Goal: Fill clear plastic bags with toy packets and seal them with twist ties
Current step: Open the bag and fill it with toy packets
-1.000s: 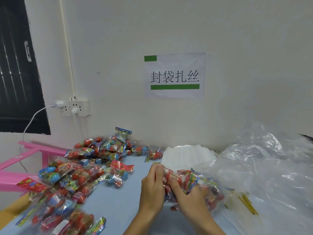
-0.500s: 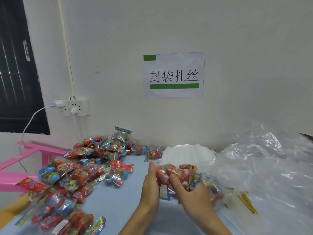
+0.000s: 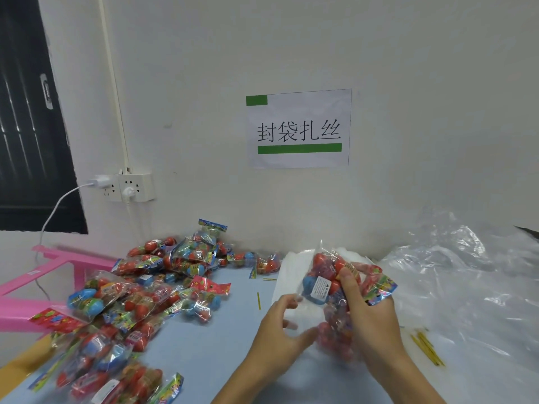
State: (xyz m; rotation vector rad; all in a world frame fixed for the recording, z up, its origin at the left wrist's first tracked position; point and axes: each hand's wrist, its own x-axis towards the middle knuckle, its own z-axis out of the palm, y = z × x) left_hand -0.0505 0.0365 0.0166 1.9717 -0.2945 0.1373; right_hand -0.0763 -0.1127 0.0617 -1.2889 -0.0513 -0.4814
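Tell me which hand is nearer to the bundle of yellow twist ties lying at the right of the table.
Right. The right hand grips the filled bag just left of the twist ties; the left hand sits farther left, on the bag's other side.

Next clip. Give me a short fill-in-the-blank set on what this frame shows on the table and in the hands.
1. The right hand grips a clear bag of toy packets; the left hand holds ____.
2. The loose pile of toy packets lies to the ____ of both hands.
3. The twist ties by the right wrist are ____ in colour.

Missing words: nothing; left; yellow
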